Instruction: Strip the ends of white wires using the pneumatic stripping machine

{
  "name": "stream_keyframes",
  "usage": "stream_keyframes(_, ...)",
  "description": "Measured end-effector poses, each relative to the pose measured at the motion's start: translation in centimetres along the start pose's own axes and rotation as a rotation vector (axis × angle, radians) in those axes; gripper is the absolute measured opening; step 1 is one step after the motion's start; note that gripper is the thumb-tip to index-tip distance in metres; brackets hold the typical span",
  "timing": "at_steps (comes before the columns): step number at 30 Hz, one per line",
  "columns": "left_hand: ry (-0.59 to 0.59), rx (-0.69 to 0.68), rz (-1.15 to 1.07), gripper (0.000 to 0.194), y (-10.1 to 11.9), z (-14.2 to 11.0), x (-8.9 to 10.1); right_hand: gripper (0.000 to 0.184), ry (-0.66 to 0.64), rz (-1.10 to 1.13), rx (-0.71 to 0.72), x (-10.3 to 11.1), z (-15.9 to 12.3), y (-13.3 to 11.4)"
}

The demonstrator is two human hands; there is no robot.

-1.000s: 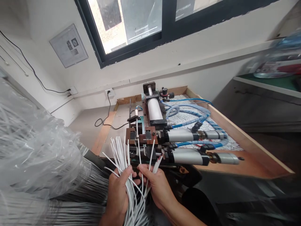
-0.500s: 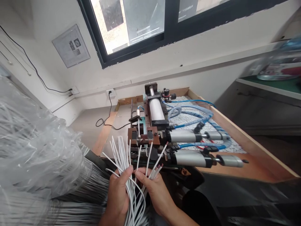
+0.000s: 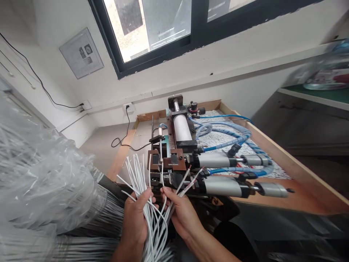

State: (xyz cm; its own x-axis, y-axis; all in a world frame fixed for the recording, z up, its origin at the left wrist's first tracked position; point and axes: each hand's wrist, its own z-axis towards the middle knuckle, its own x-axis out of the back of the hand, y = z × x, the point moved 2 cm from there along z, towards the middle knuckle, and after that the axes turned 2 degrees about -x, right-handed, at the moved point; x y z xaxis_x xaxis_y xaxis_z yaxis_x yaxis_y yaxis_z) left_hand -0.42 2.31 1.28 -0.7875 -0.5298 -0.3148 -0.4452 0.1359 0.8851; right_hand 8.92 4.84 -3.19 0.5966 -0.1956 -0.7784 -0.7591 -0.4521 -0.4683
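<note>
My left hand (image 3: pixel 135 217) is wrapped round a bundle of thin white wires (image 3: pixel 137 171) whose ends fan upward. My right hand (image 3: pixel 183 214) is closed on a few of those wires; their ends (image 3: pixel 192 179), with stripped tips showing red, point up to the right. One white wire (image 3: pixel 163 176) rises between my hands to the front jaws of the pneumatic wire machine (image 3: pixel 174 160), which stands just beyond my fingers.
The machine sits on a wooden tray table (image 3: pixel 286 163) with silver cylinders (image 3: pixel 226 186) and blue air hoses (image 3: pixel 231 133). A big clear plastic bag of grey-white wires (image 3: pixel 40 174) fills the left. A black cable (image 3: pixel 125 127) runs to a wall socket. Window above.
My right hand has swung its few wires to the right, away from the machine's jaws, so their stripped ends now point up-right. The left hand keeps the bundle almost still.
</note>
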Motion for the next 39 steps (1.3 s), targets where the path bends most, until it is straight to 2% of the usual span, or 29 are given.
stream_keyframes(4, 0.01, -0.01, -0.01, 0.021, -0.3, 0.0, 0.0, 0.017, -0.002, 0.021, -0.013, -0.1, 0.1, 0.1)
stream_keyframes(7, -0.002, -0.012, -0.012, 0.019, -0.7, -0.2, 0.0, 0.018, -0.076, -0.01, -0.065, -0.5, -0.1, 0.2)
stream_keyframes(10, -0.066, -0.005, -0.009, 0.019, -0.9, -0.4, -0.2, 0.022, -0.135, -0.108, -0.087, -0.9, -0.5, 0.2)
stream_keyframes(12, -0.093, 0.006, -0.015, 0.017, -1.0, -0.5, -0.2, 0.022, -0.112, -0.191, -0.007, -0.8, -0.8, 0.1)
stream_keyframes(16, -0.071, 0.028, -0.041, 0.012, -1.2, -0.6, 0.1, 0.021, -0.111, -0.268, 0.156, -0.2, -1.3, 0.1)
stream_keyframes(26, -0.025, -0.002, 0.029, 0.014, -1.0, -0.2, 0.6, 0.018, 0.005, -0.127, 0.108, 0.6, -0.6, 0.5)
stream_keyframes(30, -0.067, -0.058, 0.053, 0.015, -1.0, -0.3, 0.5, 0.017, 0.051, -0.106, 0.134, 0.6, -0.3, 0.6)
stream_keyframes(33, -0.099, -0.096, 0.088, 0.016, -1.2, -0.4, 0.2, 0.017, -0.001, -0.128, 0.143, 0.0, -0.7, 0.6)
stream_keyframes(39, -0.152, -0.203, 0.224, 0.011, -1.3, -0.2, -0.3, 0.021, -0.158, -0.355, 0.213, -0.9, -1.9, 0.3)
